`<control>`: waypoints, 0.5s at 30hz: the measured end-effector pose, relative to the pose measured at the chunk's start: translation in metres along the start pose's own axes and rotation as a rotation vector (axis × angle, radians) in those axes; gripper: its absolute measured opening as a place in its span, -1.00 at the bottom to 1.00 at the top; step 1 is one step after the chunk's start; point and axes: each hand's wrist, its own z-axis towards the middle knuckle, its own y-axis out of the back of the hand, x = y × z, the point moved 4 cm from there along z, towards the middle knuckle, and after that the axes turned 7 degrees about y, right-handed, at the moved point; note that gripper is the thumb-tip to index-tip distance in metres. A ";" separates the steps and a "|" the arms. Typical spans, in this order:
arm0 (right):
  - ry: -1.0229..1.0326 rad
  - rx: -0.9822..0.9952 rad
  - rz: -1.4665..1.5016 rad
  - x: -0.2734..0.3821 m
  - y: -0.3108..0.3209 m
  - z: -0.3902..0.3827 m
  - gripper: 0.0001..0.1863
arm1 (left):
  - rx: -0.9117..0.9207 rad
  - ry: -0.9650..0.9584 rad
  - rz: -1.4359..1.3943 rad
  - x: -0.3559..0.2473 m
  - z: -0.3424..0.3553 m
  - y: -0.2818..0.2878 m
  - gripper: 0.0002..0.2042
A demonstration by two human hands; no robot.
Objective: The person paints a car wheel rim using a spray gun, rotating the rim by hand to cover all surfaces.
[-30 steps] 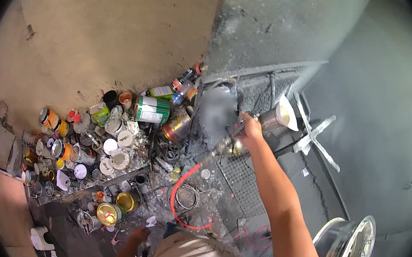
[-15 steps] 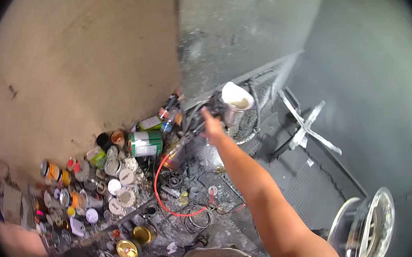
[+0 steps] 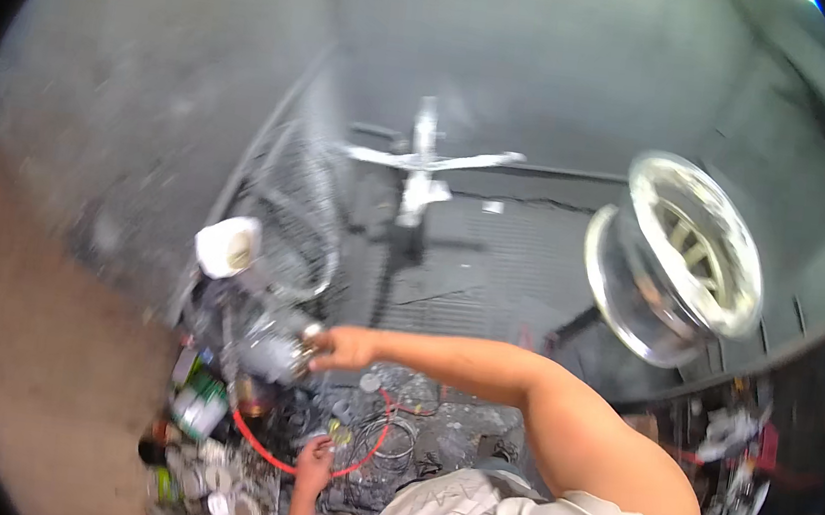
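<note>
My right hand reaches left, its blurred fingers curled at a shiny metal piece on a grey, silvery object; what exactly it grips is unclear. Just above-left, the spray gun's cup, lined with white paper, stands upright, apart from my hand. A red hose loops down from there. My left hand is low beside that hose, fingers curled and blurred; whether they hold anything is unclear.
A chrome wheel rim is mounted at the right. A white-coated cross stand stands by the booth's back wall. Paint cans and lids crowd the lower left. Cluttered items lie at the lower right.
My view has turned right. The spray gun's cup was set down upright at the left; my right hand has left it for the silvery object below. My left hand has come further into view.
</note>
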 end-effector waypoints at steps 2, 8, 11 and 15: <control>-0.105 -0.029 0.087 -0.013 -0.018 -0.058 -0.14 | -0.008 -0.030 -0.080 -0.028 0.017 -0.005 -0.70; -0.403 -0.365 0.167 -0.087 -0.071 -0.270 -0.30 | 0.418 -0.036 0.105 -0.062 0.034 -0.074 -0.75; -0.619 -0.702 0.657 -0.067 -0.070 -0.356 -0.29 | 0.718 -0.049 0.215 -0.092 0.060 -0.113 -0.78; -0.477 -1.160 1.324 -0.071 -0.054 -0.437 -0.27 | 0.780 -0.463 0.538 -0.293 0.085 -0.217 -0.79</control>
